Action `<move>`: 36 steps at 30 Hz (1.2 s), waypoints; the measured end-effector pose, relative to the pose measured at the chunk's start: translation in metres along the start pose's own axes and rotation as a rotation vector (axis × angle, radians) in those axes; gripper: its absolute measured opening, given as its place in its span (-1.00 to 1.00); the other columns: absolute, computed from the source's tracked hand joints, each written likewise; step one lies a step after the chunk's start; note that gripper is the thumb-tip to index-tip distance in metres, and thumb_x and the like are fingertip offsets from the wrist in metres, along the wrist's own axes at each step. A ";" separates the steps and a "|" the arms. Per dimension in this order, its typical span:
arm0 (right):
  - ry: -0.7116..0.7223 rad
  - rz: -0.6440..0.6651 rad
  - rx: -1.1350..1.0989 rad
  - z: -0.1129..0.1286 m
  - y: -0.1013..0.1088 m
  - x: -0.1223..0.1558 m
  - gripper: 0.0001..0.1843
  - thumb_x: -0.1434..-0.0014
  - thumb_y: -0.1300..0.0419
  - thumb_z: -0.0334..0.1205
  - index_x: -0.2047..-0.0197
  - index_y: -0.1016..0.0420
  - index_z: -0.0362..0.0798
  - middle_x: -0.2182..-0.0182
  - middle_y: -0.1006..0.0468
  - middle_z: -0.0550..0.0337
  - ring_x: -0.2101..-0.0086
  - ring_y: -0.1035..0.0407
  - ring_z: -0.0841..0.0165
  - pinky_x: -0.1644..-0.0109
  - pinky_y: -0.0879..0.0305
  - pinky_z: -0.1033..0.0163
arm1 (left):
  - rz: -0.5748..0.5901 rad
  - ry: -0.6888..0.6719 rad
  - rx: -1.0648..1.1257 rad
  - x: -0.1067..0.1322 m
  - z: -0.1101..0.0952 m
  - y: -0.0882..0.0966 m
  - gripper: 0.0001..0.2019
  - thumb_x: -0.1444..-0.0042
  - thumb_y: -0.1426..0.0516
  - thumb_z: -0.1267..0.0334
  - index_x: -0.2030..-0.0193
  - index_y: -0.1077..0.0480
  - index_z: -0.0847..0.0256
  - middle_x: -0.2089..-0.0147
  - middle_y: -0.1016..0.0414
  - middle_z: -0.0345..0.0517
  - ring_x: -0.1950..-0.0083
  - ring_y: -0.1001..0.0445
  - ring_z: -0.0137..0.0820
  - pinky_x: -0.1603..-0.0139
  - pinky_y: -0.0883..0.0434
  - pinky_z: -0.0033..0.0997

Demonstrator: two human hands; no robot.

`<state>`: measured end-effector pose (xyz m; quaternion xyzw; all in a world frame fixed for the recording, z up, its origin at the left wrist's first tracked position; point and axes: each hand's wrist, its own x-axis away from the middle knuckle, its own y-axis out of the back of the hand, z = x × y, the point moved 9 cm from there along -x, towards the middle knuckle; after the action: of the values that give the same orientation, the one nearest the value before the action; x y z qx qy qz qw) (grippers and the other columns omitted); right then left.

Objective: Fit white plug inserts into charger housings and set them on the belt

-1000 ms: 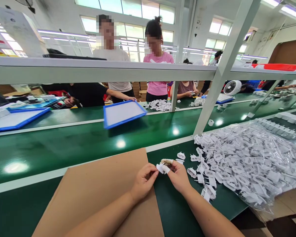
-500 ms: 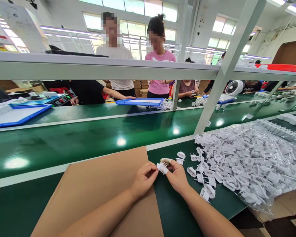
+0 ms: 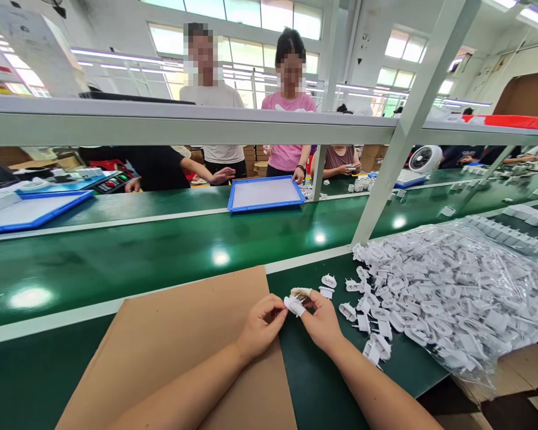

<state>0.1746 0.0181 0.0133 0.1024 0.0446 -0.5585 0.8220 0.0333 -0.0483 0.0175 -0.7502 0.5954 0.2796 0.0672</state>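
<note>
Between my two hands is a small white plastic plug piece (image 3: 291, 302), partly hidden by the fingers. My left hand (image 3: 262, 325) pinches its left end between thumb and forefinger. Around its right side my right hand (image 3: 320, 319) is closed, with white covers on the thumb and a fingertip. Both hands are just above the right edge of a brown cardboard sheet (image 3: 192, 334). Close by on the green bench lie loose white plug pieces (image 3: 329, 280), some with pins showing.
A large heap of white plug pieces (image 3: 448, 292) spills from a clear plastic bag at right. Beyond the bench runs a green conveyor belt (image 3: 161, 245). A slanted metal post (image 3: 412, 131) and a shelf rail (image 3: 197, 128) stand ahead. Co-workers handle a blue-rimmed tray (image 3: 266, 194) across the belt.
My hands and the piece stay almost still. Across the belt, the blue-rimmed tray has shifted right and nearer; one co-worker's hand has come off it and another's now rests at its edge.
</note>
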 end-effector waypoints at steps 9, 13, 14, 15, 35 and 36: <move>0.007 -0.002 0.009 -0.002 0.001 0.000 -0.64 -0.08 -0.42 0.03 0.10 -0.70 0.05 0.19 -0.72 0.06 0.19 -0.60 0.16 0.05 -0.55 0.04 | -0.029 -0.020 0.002 0.000 0.000 0.000 -0.83 -0.28 -0.18 0.24 0.27 -0.60 0.18 0.33 -0.54 -0.05 0.34 -0.47 -0.40 0.34 -0.40 -0.46; 0.017 -0.001 0.010 0.000 0.001 0.000 -0.66 -0.09 -0.41 0.02 0.11 -0.69 0.03 0.20 -0.72 0.05 0.20 -0.60 0.17 0.05 -0.54 0.05 | -0.021 -0.025 -0.009 0.000 -0.002 0.000 -0.84 -0.27 -0.18 0.27 0.29 -0.59 0.19 0.34 -0.54 -0.07 0.35 -0.47 -0.41 0.34 -0.40 -0.46; 0.021 0.001 0.011 0.001 0.001 0.001 -0.66 -0.09 -0.41 0.01 0.11 -0.69 0.03 0.20 -0.72 0.05 0.20 -0.60 0.17 0.05 -0.54 0.05 | -0.021 -0.026 -0.011 0.000 -0.002 0.000 -0.84 -0.26 -0.18 0.27 0.30 -0.58 0.20 0.35 -0.53 -0.07 0.35 -0.47 -0.41 0.34 -0.40 -0.47; 0.026 0.003 0.012 0.002 0.001 0.001 -0.67 -0.10 -0.40 0.01 0.11 -0.69 0.03 0.19 -0.72 0.05 0.20 -0.59 0.17 0.05 -0.53 0.06 | -0.022 -0.028 -0.011 0.000 -0.002 0.000 -0.84 -0.26 -0.18 0.28 0.30 -0.57 0.20 0.36 -0.53 -0.08 0.36 -0.46 -0.42 0.34 -0.40 -0.47; 0.083 -0.200 -0.046 0.012 0.029 -0.002 -0.69 -0.12 -0.37 -0.08 0.07 -0.66 0.03 0.15 -0.71 0.08 0.22 -0.58 0.23 0.03 -0.52 0.06 | -0.126 0.269 0.067 -0.001 0.032 0.011 -0.82 -0.11 -0.25 0.16 0.41 -0.57 0.21 0.36 -0.55 -0.07 0.39 -0.46 -0.40 0.40 -0.38 -0.46; 0.069 -0.198 -0.051 0.009 0.029 -0.003 -0.68 -0.11 -0.38 -0.07 0.07 -0.66 0.02 0.15 -0.71 0.07 0.22 -0.58 0.22 0.04 -0.52 0.05 | -0.125 0.293 0.089 -0.001 0.035 0.012 -0.80 -0.11 -0.26 0.12 0.38 -0.60 0.20 0.36 -0.56 -0.07 0.40 -0.46 -0.40 0.40 -0.39 -0.45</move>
<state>0.2001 0.0294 0.0266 0.0959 0.0969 -0.6320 0.7629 0.0104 -0.0354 -0.0083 -0.8150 0.5626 0.1357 0.0299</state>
